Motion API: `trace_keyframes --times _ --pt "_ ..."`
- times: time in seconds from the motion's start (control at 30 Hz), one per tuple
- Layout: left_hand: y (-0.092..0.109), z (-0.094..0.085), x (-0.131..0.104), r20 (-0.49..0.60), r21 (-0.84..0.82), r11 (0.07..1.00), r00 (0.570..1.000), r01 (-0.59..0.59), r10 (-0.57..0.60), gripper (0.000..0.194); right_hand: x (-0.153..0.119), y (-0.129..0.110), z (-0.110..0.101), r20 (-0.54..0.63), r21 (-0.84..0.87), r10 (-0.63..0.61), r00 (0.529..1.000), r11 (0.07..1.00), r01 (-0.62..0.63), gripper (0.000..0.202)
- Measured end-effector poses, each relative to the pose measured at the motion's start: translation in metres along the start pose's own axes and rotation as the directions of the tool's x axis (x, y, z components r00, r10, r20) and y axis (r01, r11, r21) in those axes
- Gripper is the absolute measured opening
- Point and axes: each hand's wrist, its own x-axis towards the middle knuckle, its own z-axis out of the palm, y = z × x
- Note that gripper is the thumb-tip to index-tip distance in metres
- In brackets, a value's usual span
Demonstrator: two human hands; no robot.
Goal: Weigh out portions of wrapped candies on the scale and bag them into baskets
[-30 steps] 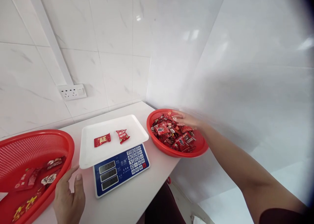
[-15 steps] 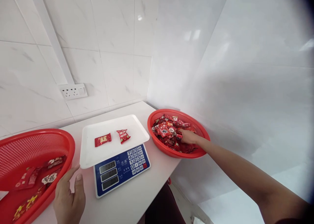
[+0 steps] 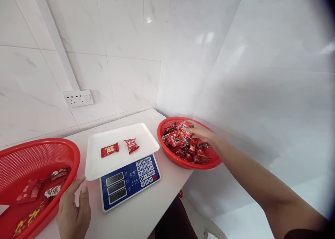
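My right hand is over the far part of the right red basket, its fingers closed on a red candy packet with a dark character. Beneath it lie many red wrapped candies. Two red candies, one with gold lettering and one twisted-looking, rest apart on the white tray of a blue scale. My left hand holds nothing, thumb and index finger apart, between the scale and the left red basket.
Several wrapped candies lie in the left basket. Both baskets and the scale stand on a white table against tiled walls. A wall socket is above the table at the left. The table's front edge runs below the right basket.
My right hand has risen from among the candies toward the back of the right basket, now with a packet in its fingers. My left hand and the candies on the tray have stayed put.
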Motion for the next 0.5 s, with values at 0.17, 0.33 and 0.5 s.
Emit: trace_keyframes --times 0.17,0.33,0.5 --pt "-0.001 -0.001 0.000 0.004 0.008 1.000 1.000 0.006 -0.006 0.051 0.002 -0.003 0.006 -0.009 0.056 -0.022 1.000 0.998 0.023 0.055" --pt "0.002 -0.001 0.000 0.018 -0.004 1.000 1.000 0.018 -0.018 0.053 0.009 0.003 -0.002 -0.017 -0.120 -0.099 0.995 0.988 0.096 0.050" --pt "0.003 0.001 -0.002 -0.001 -0.047 0.999 1.000 0.014 -0.014 0.054 0.009 0.030 -0.019 0.098 -0.508 -0.060 0.993 0.855 0.102 0.064"
